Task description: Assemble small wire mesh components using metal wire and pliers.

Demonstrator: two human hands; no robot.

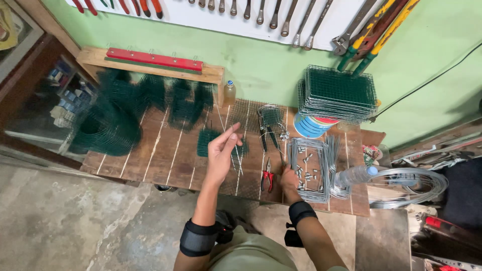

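While my left hand [221,150] hovers loosely spread, my right hand [289,178] pinches small metal clips [306,170]; red pliers [267,176] lie between on the surface [165,155].

Mesh rolls [108,123] far left: dark green. Bar [153,59] on far shelf: red. Pliers [267,175] near centre: red handles. Wall [271,65]: light green. Bench [170,150]: brown planks
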